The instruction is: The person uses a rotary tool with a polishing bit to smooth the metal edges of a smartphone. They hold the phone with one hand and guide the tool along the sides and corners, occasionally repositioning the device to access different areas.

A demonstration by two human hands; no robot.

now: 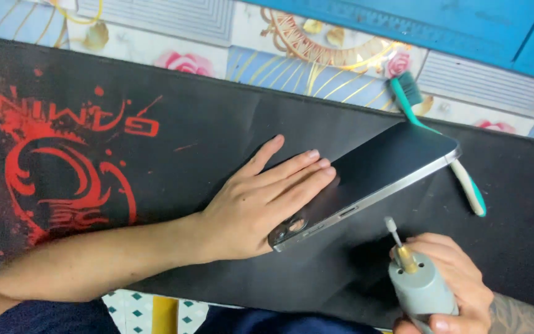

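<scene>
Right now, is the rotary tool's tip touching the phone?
Apart. The head view shows the rotary tool's tip in the right hand, with dark mat visible between it and the edge of the phone under the left hand.

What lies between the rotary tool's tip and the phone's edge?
Nothing: in the head view only bare black mat separates the rotary tool, in the right hand, from the phone under the left hand.

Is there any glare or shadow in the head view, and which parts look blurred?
Head view: soft, even light; a pale sheen runs across the phone back; the left hand throws a faint shadow on the black mat; the rotary tool in the right hand looks slightly soft, being near the lens.
</scene>
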